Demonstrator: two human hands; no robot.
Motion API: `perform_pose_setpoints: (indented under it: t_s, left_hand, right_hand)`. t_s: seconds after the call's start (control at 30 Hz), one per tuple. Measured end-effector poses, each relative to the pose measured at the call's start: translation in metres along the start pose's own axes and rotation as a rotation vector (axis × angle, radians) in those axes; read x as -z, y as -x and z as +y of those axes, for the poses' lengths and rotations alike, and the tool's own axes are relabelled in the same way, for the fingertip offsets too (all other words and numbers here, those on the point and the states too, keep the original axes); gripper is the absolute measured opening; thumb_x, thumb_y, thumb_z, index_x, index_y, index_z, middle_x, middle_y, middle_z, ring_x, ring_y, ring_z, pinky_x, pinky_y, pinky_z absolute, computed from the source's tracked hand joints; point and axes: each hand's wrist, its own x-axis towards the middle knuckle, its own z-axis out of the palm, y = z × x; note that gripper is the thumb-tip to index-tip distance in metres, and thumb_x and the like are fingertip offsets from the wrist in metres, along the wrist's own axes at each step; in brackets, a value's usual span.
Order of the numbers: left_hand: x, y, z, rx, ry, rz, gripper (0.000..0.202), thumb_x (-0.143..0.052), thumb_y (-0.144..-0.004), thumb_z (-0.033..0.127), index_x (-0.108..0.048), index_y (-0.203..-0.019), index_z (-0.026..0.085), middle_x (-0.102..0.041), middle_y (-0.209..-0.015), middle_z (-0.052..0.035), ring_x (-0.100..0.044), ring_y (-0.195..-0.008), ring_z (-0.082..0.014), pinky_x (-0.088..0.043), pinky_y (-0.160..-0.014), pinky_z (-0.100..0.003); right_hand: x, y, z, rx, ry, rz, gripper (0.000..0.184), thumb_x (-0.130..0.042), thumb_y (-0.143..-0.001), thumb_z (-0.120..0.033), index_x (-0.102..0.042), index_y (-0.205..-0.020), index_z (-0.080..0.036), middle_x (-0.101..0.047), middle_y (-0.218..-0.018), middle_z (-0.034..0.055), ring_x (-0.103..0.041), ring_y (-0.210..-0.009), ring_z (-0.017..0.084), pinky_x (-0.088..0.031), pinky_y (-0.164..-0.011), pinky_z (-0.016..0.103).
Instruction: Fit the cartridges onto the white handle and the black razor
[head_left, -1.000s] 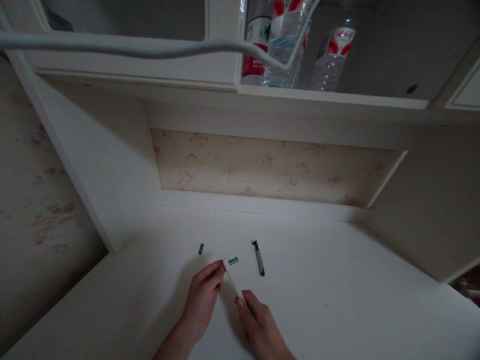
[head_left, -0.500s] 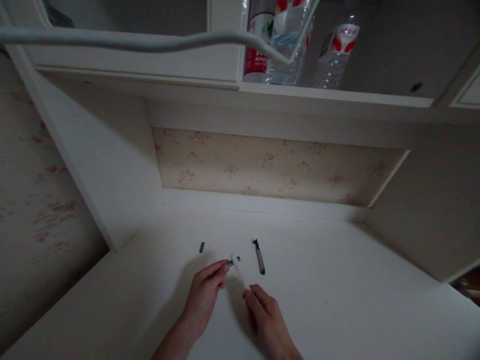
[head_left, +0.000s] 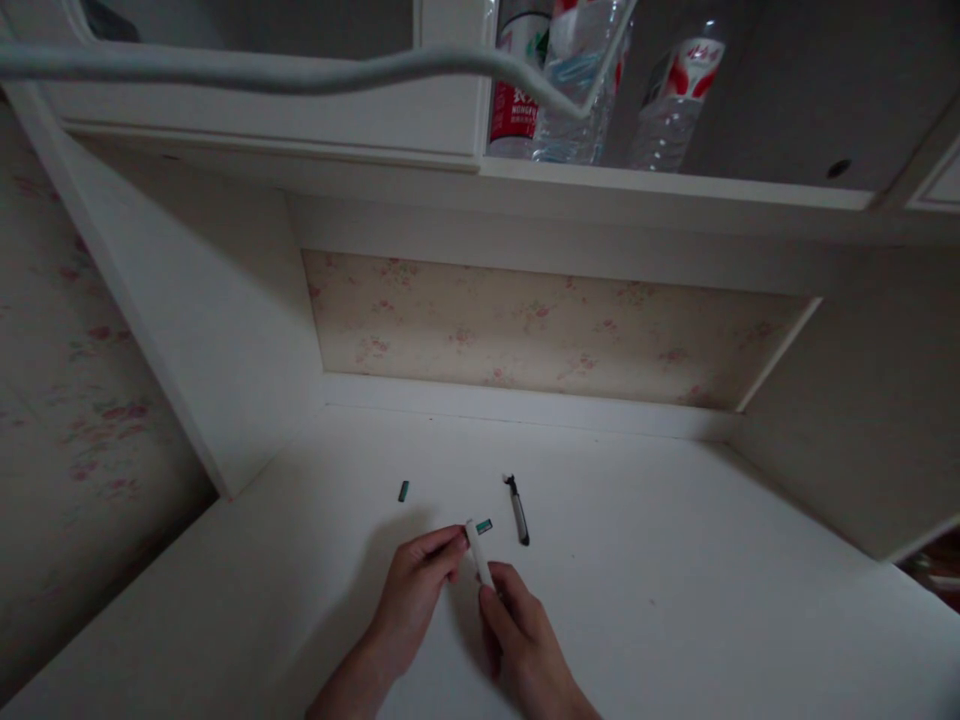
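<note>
My right hand (head_left: 519, 632) grips the lower end of a short white tube (head_left: 478, 549), which looks like a pen barrel, with its far end pointing away from me. My left hand (head_left: 417, 588) has its fingers pinched together at the tube's far end. A small green piece (head_left: 484, 526) sits right at those fingertips; whether they hold it I cannot tell. A second small green piece (head_left: 403, 490) lies on the white desk (head_left: 675, 580) to the left. A thin black pen insert (head_left: 517, 511) lies just right of the tube.
White side panels (head_left: 225, 330) close in the desk on both sides, with a floral back wall (head_left: 540, 330) behind. A shelf overhead carries plastic water bottles (head_left: 577, 90). A white cable (head_left: 262, 72) hangs across the top of the view.
The white tube has swung more upright and been drawn closer between the hands. My left fingertips have moved right to the green piece near the tube's far end.
</note>
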Motion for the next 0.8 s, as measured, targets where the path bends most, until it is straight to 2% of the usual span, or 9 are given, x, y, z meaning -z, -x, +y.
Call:
perform_pose_setpoints:
  t_s: [0.13, 0.3, 0.47, 0.6, 0.73, 0.8]
  left_hand:
    - [0.0, 0.0, -0.002, -0.008, -0.027, -0.028, 0.031, -0.071, -0.07, 0.037, -0.075, -0.092, 0.016, -0.061, -0.066, -0.0022, -0.042, -0.061, -0.012, -0.034, -0.058, -0.024]
    - [0.0, 0.0, -0.005, 0.004, -0.038, -0.003, 0.034, -0.073, -0.068, 0.039, -0.076, -0.091, 0.015, -0.058, -0.06, -0.0012, -0.042, -0.059, -0.0122, -0.034, -0.057, -0.024]
    - [0.0, 0.002, -0.002, -0.035, -0.143, -0.035, 0.032, -0.067, -0.074, 0.041, -0.076, -0.089, 0.015, -0.054, -0.058, 0.0007, -0.039, -0.058, -0.0117, -0.03, -0.054, -0.023]
    - [-0.001, 0.002, 0.001, -0.03, -0.16, -0.001, 0.033, -0.069, -0.072, 0.04, -0.075, -0.093, 0.015, -0.056, -0.061, -0.0003, -0.041, -0.06, -0.0127, -0.032, -0.056, -0.024]
    - [-0.001, 0.001, 0.002, -0.018, -0.155, -0.001, 0.031, -0.071, -0.069, 0.038, -0.076, -0.088, 0.015, -0.055, -0.058, 0.0, -0.039, -0.057, -0.0123, -0.031, -0.054, -0.023]
    - [-0.001, 0.001, 0.001, -0.023, -0.152, 0.005, 0.031, -0.071, -0.069, 0.039, -0.076, -0.088, 0.015, -0.056, -0.058, 0.0001, -0.04, -0.057, -0.0123, -0.031, -0.054, -0.023]
  right_hand:
    - [-0.001, -0.002, 0.005, -0.022, 0.042, 0.031, 0.039, -0.038, -0.091, -0.057, -0.046, -0.082, -0.02, -0.035, -0.052, -0.0087, -0.031, -0.043, 0.007, -0.024, -0.039, 0.018]
    - [0.0, -0.005, 0.011, -0.015, 0.001, 0.136, 0.041, -0.037, -0.09, -0.059, -0.041, -0.076, -0.021, -0.033, -0.058, -0.008, -0.029, -0.047, 0.007, -0.026, -0.041, 0.018]
    - [-0.001, -0.005, 0.012, -0.02, 0.012, -0.007, 0.041, -0.039, -0.089, -0.059, -0.046, -0.081, -0.02, -0.032, -0.057, -0.0082, -0.027, -0.046, 0.007, -0.022, -0.04, 0.018]
    - [0.0, -0.005, 0.012, -0.036, -0.022, 0.095, 0.042, -0.04, -0.088, -0.06, -0.043, -0.076, -0.02, -0.031, -0.057, -0.0082, -0.027, -0.047, 0.007, -0.022, -0.041, 0.019]
    - [-0.001, -0.005, 0.008, -0.049, -0.008, -0.002, 0.044, -0.04, -0.086, -0.064, -0.045, -0.077, -0.02, -0.03, -0.054, -0.009, -0.024, -0.044, 0.007, -0.019, -0.039, 0.019]
    - [-0.001, -0.005, 0.006, -0.05, -0.013, 0.003, 0.045, -0.04, -0.085, -0.064, -0.044, -0.076, -0.021, -0.031, -0.054, -0.0089, -0.025, -0.044, 0.007, -0.021, -0.04, 0.019]
